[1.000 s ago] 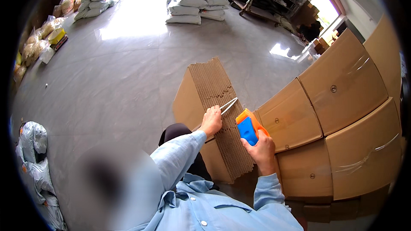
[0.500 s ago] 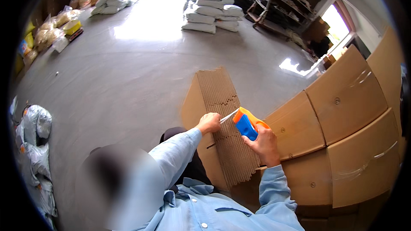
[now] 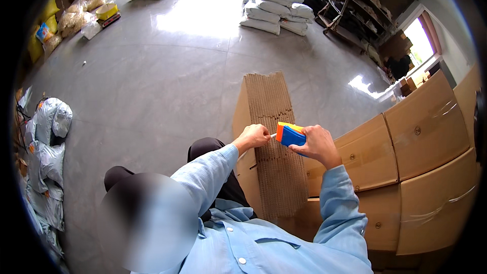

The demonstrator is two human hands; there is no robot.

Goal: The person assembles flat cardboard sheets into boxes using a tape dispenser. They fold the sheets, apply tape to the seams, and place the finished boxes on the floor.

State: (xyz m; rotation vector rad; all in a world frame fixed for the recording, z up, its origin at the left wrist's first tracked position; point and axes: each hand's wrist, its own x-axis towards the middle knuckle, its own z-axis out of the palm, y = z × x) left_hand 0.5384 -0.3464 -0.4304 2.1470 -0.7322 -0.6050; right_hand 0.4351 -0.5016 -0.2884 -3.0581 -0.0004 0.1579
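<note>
Over the stack of flattened corrugated cardboard [image 3: 276, 137], the right hand [image 3: 317, 144] grips a blue-and-orange tape dispenser [image 3: 290, 134], now drawn closer to the left hand [image 3: 252, 136], which has closed around the tape end; taped brown boxes [image 3: 406, 172] stand just right.

Stack of flattened cardboard sheets [image 3: 274, 137]: standing on edge on the floor [image 3: 167, 81], directly before the person. Tape dispenser [image 3: 290, 134]: over the stack, between left hand [image 3: 252, 136] and right hand [image 3: 317, 144]. Sealed cartons [image 3: 406, 172]: stacked right of the sheets. Filled sacks [image 3: 276, 7]: piled far behind. Plastic bags [image 3: 45, 142]: on the floor, far left.
</note>
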